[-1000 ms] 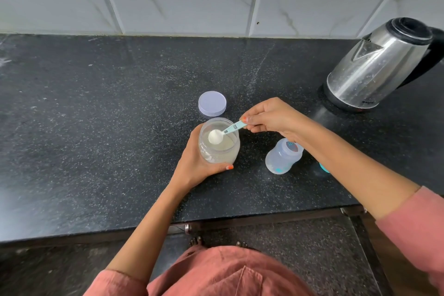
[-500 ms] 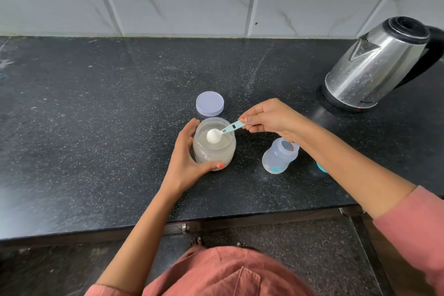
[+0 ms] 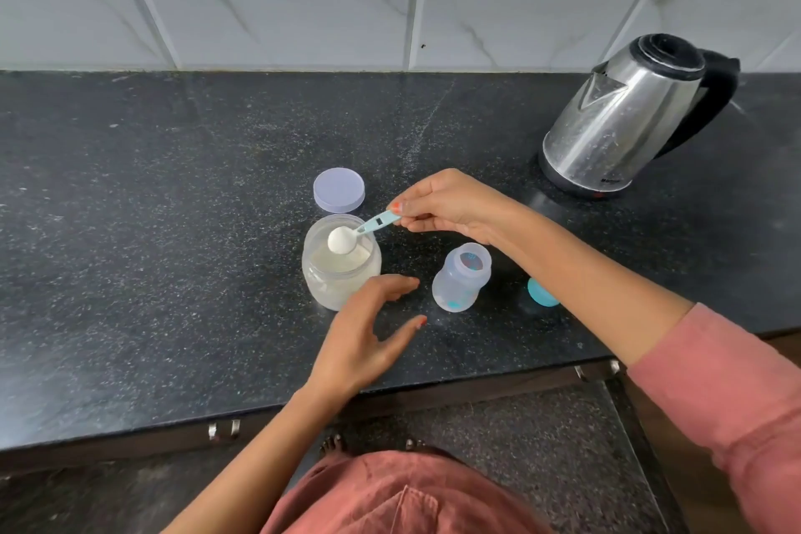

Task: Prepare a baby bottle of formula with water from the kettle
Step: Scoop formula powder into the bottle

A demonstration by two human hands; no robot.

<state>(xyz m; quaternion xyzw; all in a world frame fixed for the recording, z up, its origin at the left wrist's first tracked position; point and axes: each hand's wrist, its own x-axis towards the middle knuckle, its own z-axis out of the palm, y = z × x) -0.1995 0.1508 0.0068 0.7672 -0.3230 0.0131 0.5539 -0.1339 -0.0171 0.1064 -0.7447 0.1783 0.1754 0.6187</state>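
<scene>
While the heaped scoop hangs over the open formula jar at centre frame, the jar stands unsupported on the counter, its lilac lid lying just behind it. Below and right of the jar, the left hand is off the glass, fingers spread wide and holding nothing. Right of centre, the right hand pinches the scoop's teal handle between thumb and fingertips. The uncapped baby bottle stands beneath that wrist, unsteadied; a teal cap lies beyond it. The kettle sits at upper right, well apart. Likely risks: the mounded powder may spill in transit to the narrow bottle mouth, or the crossing forearm may topple the light bottle.
</scene>
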